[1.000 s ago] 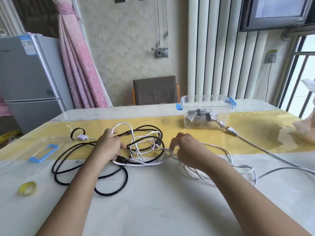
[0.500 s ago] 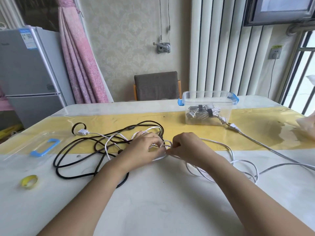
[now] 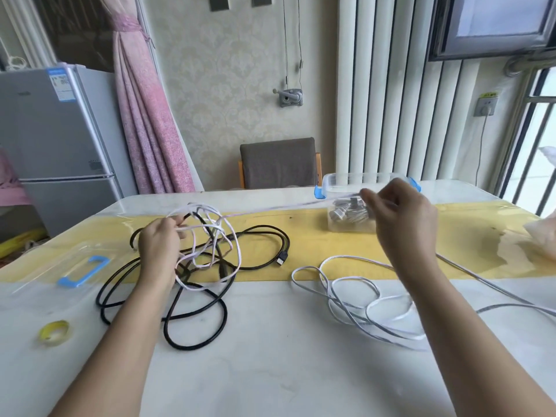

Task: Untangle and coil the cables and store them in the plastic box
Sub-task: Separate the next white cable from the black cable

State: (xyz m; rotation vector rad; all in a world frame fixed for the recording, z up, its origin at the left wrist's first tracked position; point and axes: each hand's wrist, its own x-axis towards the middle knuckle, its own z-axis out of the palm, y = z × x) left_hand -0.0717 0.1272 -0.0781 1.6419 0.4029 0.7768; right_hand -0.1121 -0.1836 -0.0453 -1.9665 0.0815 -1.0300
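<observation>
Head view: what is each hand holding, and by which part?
Both hold the white cable: the left hand grips its tangled loops, the right hand pinches the taut strand running from them.

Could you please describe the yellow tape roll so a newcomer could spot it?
Look at the white table, its near left part. Nearer than the clear lid with the blue handle lies the yellow tape roll: the only small yellow ring, apart from the black cable.
</observation>
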